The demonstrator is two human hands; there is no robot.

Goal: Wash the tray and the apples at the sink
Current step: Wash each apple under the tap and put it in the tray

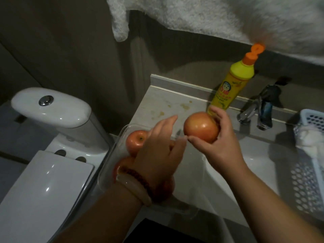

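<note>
My right hand [217, 146] grips a red-orange apple [199, 127] above the counter, just left of the sink [254, 158]. A clear plastic tray [121, 137] sits on the counter's left edge with more apples in it. One apple [135, 142] shows at the tray's far end. Another apple [122, 165] lies nearer me, partly hidden by my left wrist. My left hand [157, 151] hovers over the tray with fingers straight, holding nothing.
A yellow dish soap bottle [229, 86] with an orange cap stands at the counter's back. The tap [257, 114] is right of it. A white perforated basket [308, 172] with a cloth sits at the right. A toilet [52, 137] stands to the left. A towel [210, 18] hangs overhead.
</note>
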